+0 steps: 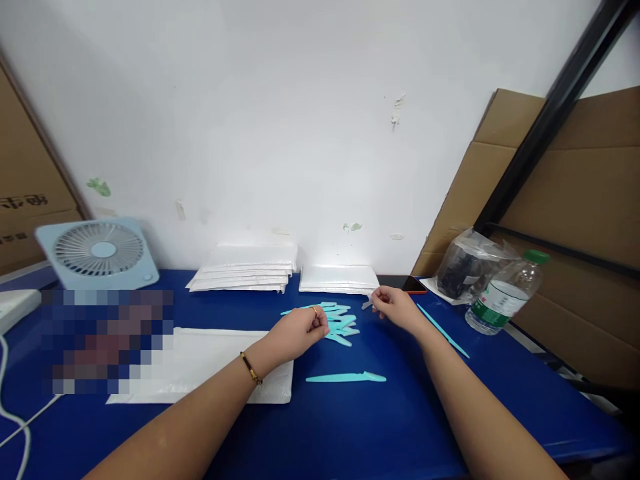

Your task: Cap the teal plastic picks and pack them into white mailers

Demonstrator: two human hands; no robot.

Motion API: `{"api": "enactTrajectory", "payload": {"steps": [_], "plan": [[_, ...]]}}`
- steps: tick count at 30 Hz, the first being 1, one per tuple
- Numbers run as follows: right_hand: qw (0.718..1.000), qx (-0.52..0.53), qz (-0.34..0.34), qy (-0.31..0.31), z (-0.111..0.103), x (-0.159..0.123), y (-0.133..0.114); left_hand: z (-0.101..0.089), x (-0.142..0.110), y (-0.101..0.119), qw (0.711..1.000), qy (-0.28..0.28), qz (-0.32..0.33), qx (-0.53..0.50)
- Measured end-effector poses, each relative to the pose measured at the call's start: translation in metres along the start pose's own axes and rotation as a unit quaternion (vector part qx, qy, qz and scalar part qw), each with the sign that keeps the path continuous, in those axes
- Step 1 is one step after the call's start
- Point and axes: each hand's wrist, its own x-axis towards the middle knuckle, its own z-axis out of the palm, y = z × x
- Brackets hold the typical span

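Note:
My left hand [300, 328] is curled closed over a pile of turquoise plastic sticks [341, 321] on the blue table [350, 427]; whether it grips one I cannot make out. My right hand [395, 305] is pinched on a small clear piece [367, 305] just right of the pile. One turquoise stick [346, 378] lies alone nearer to me. Another thin stick [443, 331] lies to the right of my right forearm.
Two stacks of white bubble mailers [245, 270] [338, 278] sit by the wall, and one flat mailer [200, 363] lies under my left forearm. A small fan [100, 252] stands at left. A phone [413, 285], a plastic bag [467, 267] and a water bottle [503, 293] sit at right.

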Motion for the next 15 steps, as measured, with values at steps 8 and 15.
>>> {"api": "enactTrajectory", "payload": {"steps": [8,15], "plan": [[0.948,0.309,-0.077,-0.024,-0.013,-0.015,-0.026,0.0,0.005,0.003,0.984,-0.008,-0.035,-0.172],[0.95,0.276,-0.13,-0.063,-0.015,-0.019,-0.036,0.001,0.005,0.005,0.986,-0.02,-0.049,-0.156]]}}
